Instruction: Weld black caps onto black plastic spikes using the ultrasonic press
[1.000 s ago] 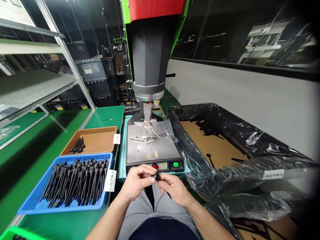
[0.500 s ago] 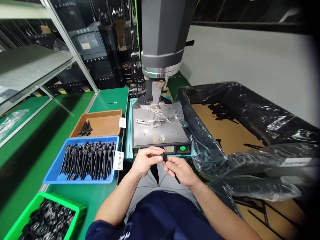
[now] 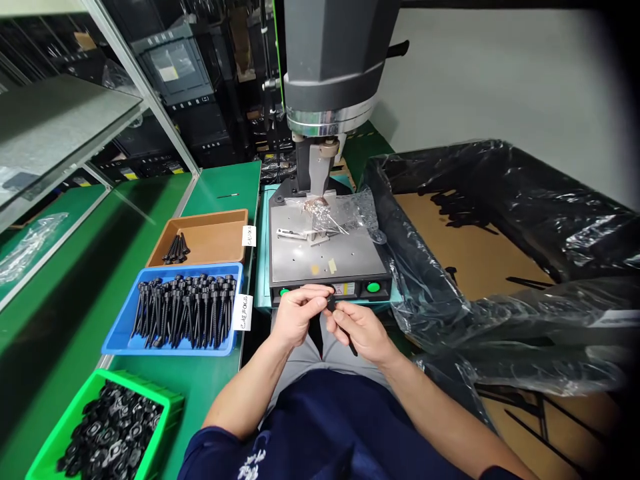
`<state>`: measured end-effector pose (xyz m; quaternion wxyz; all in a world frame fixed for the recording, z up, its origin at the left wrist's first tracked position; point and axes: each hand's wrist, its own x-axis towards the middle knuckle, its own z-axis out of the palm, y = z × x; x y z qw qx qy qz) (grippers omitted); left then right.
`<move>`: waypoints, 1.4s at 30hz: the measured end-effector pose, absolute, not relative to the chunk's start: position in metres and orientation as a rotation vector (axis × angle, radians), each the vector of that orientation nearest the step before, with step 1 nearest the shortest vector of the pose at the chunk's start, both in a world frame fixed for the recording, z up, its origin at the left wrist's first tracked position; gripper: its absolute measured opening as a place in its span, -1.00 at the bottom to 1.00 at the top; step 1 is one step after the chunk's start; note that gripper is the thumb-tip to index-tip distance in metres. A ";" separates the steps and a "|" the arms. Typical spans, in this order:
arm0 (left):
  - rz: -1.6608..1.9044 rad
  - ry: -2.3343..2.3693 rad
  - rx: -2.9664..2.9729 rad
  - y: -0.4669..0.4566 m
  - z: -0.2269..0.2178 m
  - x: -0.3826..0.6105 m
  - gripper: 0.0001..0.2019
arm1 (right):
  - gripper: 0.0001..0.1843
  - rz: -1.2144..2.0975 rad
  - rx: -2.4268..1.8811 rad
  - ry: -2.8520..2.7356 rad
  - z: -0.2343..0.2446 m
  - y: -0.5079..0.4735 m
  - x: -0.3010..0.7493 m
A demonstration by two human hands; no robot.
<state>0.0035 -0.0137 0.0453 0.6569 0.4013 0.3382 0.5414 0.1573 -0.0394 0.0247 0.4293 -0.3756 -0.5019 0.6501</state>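
Both hands meet in front of the press, over my lap. My right hand (image 3: 361, 332) is closed around a slim black plastic rod (image 3: 353, 349), whose lower end sticks out below the palm. My left hand (image 3: 301, 313) pinches the thicker black head at the rod's upper end, thumb against forefinger. Most of the piece is covered by fingers, so its exact shape is hidden. Just beyond the hands is the metal base plate (image 3: 300, 263) of the press (image 3: 333, 60), with crumpled clear plastic (image 3: 350, 210) lying on it.
At left, a blue tray (image 3: 170, 351) holds many black rods with heads; a brown tray (image 3: 220, 240) holds several more. A green bin (image 3: 167, 427) contains small black parts. To the right stands a plastic-lined box (image 3: 420, 247) with black pieces inside. Green buttons (image 3: 373, 287) sit on the press front.
The whole view has shifted slightly, with the trays and press appearing a little higher and further right. Both hands keep hold of the black rod, with barely any change of grip.
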 end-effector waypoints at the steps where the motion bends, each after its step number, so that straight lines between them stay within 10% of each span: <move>1: 1.226 0.760 0.951 -0.013 0.045 0.003 -0.83 | -0.58 1.704 -0.908 -1.180 0.024 -0.040 0.157; 15: 1.218 0.978 1.161 0.016 0.017 0.017 -0.78 | -0.66 1.922 -0.783 -0.791 0.011 0.002 0.165; 42: 1.442 1.009 0.938 0.222 0.024 -0.031 -0.64 | -0.92 1.216 -1.092 -0.188 0.021 0.217 0.269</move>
